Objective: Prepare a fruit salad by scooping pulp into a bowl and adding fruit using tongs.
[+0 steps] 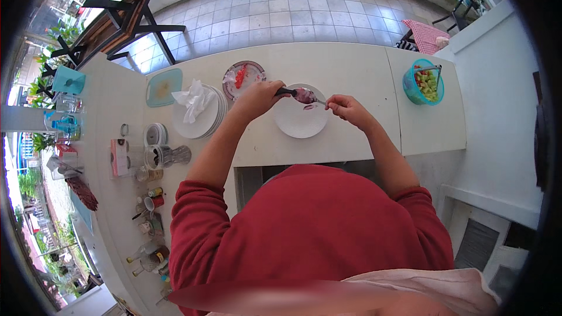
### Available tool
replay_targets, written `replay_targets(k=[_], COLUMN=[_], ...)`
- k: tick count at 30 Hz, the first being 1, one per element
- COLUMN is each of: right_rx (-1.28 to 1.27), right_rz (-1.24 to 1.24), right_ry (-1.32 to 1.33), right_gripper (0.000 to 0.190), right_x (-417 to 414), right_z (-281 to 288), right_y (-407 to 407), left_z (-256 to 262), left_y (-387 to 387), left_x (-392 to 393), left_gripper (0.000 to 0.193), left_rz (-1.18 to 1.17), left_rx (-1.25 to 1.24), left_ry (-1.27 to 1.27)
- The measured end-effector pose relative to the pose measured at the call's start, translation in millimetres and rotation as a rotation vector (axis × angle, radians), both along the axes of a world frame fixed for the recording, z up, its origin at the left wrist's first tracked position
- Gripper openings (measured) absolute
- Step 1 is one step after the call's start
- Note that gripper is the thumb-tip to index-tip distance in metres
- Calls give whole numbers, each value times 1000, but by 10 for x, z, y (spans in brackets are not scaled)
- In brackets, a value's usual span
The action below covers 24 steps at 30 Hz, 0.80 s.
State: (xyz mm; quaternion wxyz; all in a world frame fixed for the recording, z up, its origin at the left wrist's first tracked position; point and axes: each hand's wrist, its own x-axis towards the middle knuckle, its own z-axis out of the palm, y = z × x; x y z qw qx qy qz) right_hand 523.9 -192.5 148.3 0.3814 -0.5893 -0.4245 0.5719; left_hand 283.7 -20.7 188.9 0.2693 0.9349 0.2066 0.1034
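Observation:
My left hand (260, 97) grips the black handle (286, 91) of a serving utensil, held over a white plate (300, 120). Its head is covered by a scoop of purplish-pink soft food (304, 95). From the other side, my right hand (349, 112) pinches the thin metal handle of a spoon (321, 102), whose tip meets the food. How far the two utensils overlap is hidden by it. A small purple smear (310, 107) marks the plate below.
Behind my left hand sits a patterned plate (254, 82) with red scraps. Stacked white plates (186, 125) hold crumpled tissue (193, 100), near a light-blue cutting board (164, 87). A turquoise bowl (408, 91) of chopped fruit stands far right. Jars and bottles (151, 256) line the left side.

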Motion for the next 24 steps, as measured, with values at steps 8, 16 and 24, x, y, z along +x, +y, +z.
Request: replay_targets(k=[8,16,24], right_rx=[10,105,139], right_rz=[10,-14,117], right_ry=[78,-858,-1246], right_gripper=[21,18,14], right_x=[-6,274,90], right_z=[-13,-413,-746], right_y=[30,57,138], left_z=[4,-342,-789], left_y=[-3,-288,-656], left_x=[-182,-473,-823], left_gripper=[19,23,27], left_rz=[-9,255,444], left_rx=[36,-185,-406], left_ry=[24,-100,-140])
